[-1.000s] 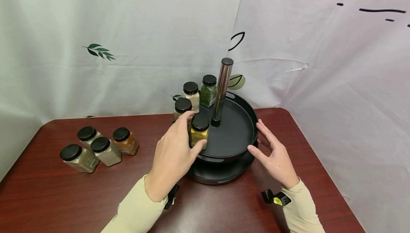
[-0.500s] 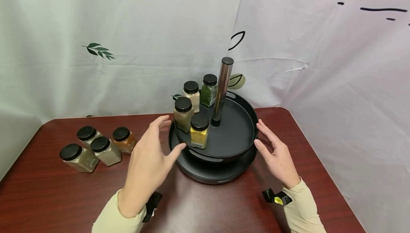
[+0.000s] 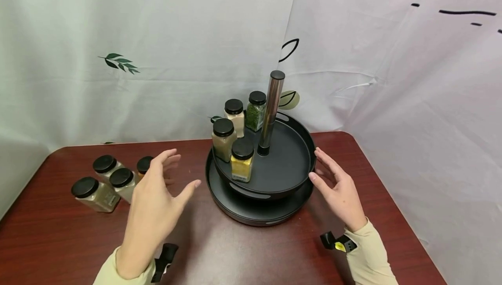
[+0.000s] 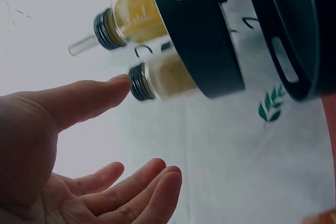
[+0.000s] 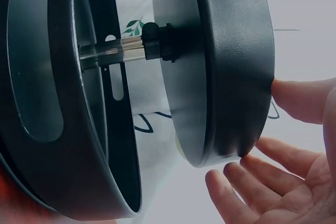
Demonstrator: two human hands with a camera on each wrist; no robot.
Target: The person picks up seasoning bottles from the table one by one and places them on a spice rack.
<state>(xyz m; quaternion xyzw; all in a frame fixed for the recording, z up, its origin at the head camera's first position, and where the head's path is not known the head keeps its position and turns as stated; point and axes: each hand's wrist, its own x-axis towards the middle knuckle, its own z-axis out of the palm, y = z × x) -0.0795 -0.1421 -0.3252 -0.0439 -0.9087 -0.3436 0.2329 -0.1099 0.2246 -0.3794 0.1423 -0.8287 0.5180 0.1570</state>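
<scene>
My left hand (image 3: 150, 208) is in the air over the table's left side, thumb and fingers apart, holding nothing. Behind it, an orange spice jar (image 3: 144, 165) is partly hidden. With my right hand (image 3: 342, 200) I touch the side of the upper tray (image 3: 288, 158) of a black two-tier turntable; thumb and fingertips rest along the outer wall (image 5: 244, 72). Standing on that tray's left half are a yellow spice jar (image 3: 241, 169), a tan spice jar (image 3: 223, 144), a cream spice jar (image 3: 237, 126) and a green herb jar (image 3: 256, 117), all black-lidded.
A metal post (image 3: 271, 110) rises from the turntable's middle. The wider lower tray (image 3: 255, 214) sits on the reddish-brown table (image 3: 251, 254). More black-lidded jars (image 3: 100, 198) are grouped on the left. A pale printed cloth (image 3: 176, 58) hangs behind.
My left hand has let go of the yellow spice jar on the upper tray and moved left toward the grouped jars. The right hand has stayed at the tray's right edge.
</scene>
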